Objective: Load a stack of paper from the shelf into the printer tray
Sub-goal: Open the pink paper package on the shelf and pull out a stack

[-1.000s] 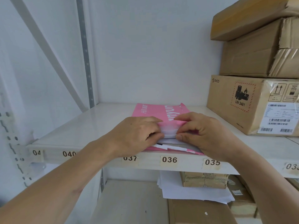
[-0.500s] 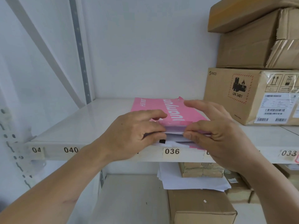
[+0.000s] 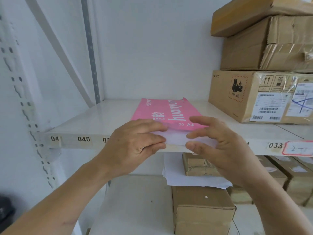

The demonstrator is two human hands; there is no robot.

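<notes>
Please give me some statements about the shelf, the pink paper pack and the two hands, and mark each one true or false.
1. The pink paper pack lies flat on the shelf. True.
2. The left hand and the right hand both pinch white sheets at the open near end of the pack. True.
3. The pack is marked A3. False: it reads "70 A4".
4. The box with the UN 3481 label sits left of the pack. False: it sits to the right.
5. Loose white paper lies on the level below the shelf. True.
6. The pack stands upright against the wall. False: it lies flat.
</notes>
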